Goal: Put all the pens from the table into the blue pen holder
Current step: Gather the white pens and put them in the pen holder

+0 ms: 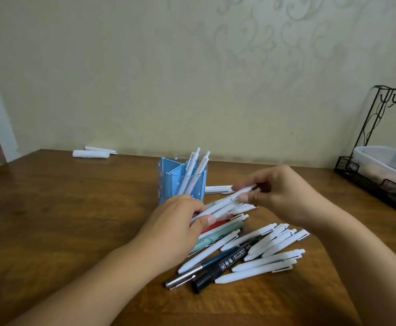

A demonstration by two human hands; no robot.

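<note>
We hold a white pen point(225, 203) between both hands above a wooden surface point(63, 208): our left hand point(180, 222) curls its grip round the lower end of it, together with what looks like another white pen or two, while our right hand point(279, 191) pinches the upper end between thumb and fingertips. Just behind our left hand stands the blue pen holder point(168, 182), upright, with two white pens point(195, 170) leaning inside it. In front of our hands lies a loose pile of pens point(263, 250), mostly white, with a black marker point(225, 264), a dark blue pen with a silver cap point(197, 271), and green and red ones partly under our left hand. One more white pen point(218, 189) lies beside the holder. At the far right stands a black wire rack point(380, 180) with a plastic box point(380, 161); rolled white paper point(91, 153) lies by the wall.
</note>
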